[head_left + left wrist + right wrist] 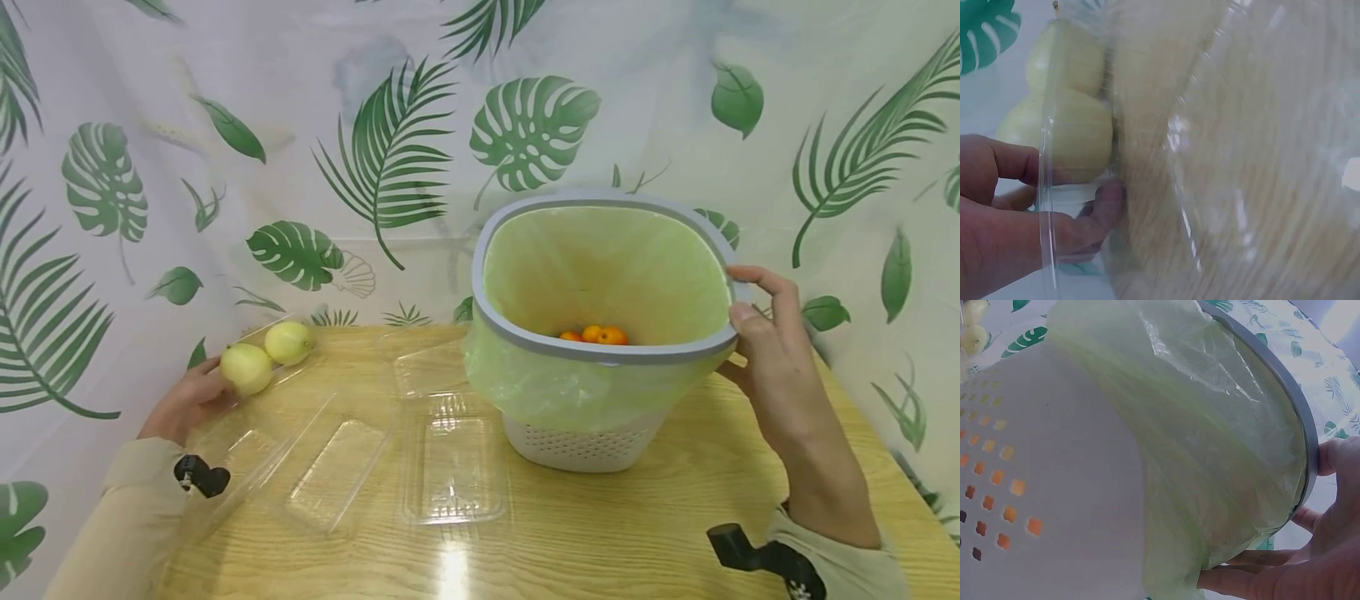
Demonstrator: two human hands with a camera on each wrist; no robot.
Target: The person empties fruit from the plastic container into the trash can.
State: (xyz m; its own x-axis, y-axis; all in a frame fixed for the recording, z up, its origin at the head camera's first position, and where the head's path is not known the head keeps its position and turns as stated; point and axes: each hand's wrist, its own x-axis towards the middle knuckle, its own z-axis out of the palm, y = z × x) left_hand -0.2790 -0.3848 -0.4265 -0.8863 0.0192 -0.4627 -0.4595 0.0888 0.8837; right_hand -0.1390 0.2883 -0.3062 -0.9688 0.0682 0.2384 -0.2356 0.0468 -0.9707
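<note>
Bin point(600, 350) first: a white perforated plastic basket with a smooth grey rim and a thin, crinkled pale-green liner, tilted toward the person at the back right of the wooden desk point(600, 533). The right hand point(772, 350) grips its rim, thumb inside and fingers curled round the outside. Small glossy orange fruits point(594, 335) already lie at its bottom, so some of the clearing seems done. Flat clear plastic trays point(450, 467) lie open and bare mid-desk. Left to handle, I judge, are two round, matte yellow-green fruits point(266, 354) in a clear clamshell point(1047, 187) at the desk's left edge, where the left hand point(187, 400) pinches the container's wall, fingers clamped on it.
</note>
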